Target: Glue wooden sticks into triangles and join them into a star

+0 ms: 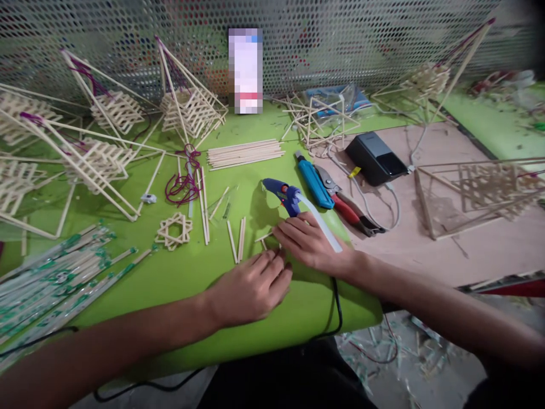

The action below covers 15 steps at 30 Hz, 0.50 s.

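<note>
Near the front of the green table, my left hand (251, 287) is closed, its fingers bent and their tips hidden from above. My right hand (309, 238) meets it from the right, fingers curled down. Ends of short wooden sticks (263, 237) poke out where the fingertips meet; both hands pinch at them, though the grip is partly covered. Just beyond the right hand lies a blue glue gun (276, 188), with a translucent glue stick (321, 222) jutting from its back over that hand. A few loose cut sticks (241, 240) lie to the left.
A star-shaped stick piece (174, 231), purple cord (184, 184) and wrapped sticks (55, 284) lie left. Stick frames (191, 111) stand behind, beside a stick bundle (244, 154). Right are a blue-handled cutter (315, 183), red-handled pruners (351, 210) and a black box (375, 159). A phone (246, 71) leans on mesh.
</note>
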Motion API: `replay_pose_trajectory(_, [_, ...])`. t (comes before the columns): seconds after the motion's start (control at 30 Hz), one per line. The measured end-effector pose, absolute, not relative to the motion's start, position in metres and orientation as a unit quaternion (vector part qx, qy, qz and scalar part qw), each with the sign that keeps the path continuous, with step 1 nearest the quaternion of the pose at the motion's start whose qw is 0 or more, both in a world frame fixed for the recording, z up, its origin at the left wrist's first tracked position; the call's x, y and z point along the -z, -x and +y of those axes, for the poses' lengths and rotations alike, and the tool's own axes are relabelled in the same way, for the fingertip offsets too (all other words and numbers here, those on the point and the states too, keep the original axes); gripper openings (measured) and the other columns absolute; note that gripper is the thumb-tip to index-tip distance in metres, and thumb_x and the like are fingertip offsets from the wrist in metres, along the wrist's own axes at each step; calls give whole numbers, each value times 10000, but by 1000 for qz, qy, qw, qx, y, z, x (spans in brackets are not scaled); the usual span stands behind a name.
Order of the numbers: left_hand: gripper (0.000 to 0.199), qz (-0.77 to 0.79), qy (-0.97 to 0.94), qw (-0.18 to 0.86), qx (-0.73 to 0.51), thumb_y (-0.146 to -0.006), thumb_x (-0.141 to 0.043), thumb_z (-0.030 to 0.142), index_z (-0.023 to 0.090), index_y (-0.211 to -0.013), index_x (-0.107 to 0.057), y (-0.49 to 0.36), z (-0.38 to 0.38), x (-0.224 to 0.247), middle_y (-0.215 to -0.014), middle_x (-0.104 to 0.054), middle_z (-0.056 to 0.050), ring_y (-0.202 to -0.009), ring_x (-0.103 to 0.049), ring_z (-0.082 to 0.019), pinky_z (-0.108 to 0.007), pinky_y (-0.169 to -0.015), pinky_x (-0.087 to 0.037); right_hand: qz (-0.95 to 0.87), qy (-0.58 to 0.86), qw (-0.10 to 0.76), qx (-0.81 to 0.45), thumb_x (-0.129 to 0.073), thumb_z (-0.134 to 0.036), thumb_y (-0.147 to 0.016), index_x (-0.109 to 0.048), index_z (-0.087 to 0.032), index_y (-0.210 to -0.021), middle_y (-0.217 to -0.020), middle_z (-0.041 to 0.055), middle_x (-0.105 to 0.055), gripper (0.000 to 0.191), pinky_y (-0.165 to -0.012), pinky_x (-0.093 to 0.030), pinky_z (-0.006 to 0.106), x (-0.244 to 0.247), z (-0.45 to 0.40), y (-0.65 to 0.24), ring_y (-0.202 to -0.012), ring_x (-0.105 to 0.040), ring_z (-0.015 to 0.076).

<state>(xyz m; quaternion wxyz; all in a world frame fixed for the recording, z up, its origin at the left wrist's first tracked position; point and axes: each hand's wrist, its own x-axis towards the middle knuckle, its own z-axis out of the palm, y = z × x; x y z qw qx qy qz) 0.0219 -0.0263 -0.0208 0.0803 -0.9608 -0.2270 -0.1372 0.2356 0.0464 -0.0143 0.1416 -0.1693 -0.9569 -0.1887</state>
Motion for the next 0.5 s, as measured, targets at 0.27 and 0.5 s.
replay_pose_trajectory(0.27, [348,-246,955,74,150,-965,-560,253,20,-1218,-617,-15,-30,20,-1231,-673,-198,-1166,-644,-271,-384,-1056,-510,-966,161,176,100,-523,-86,-971,-641,-52,-1143,-965,121,-694,212,-794,-468,383,11,62,-246,-910,-623,212])
replay_pose_trajectory(0.5, [326,-240,956,75,150,-955,-588,243,27,-1195,-634,-13,-30,21,-1241,-674,-196,-1144,-656,-259,-382,-1064,-503,-964,181,181,77,-521,-123,-981,-663,-123,-1073,-943,78,-690,168,-731,-433,347,11,49,-234,-868,-588,190])
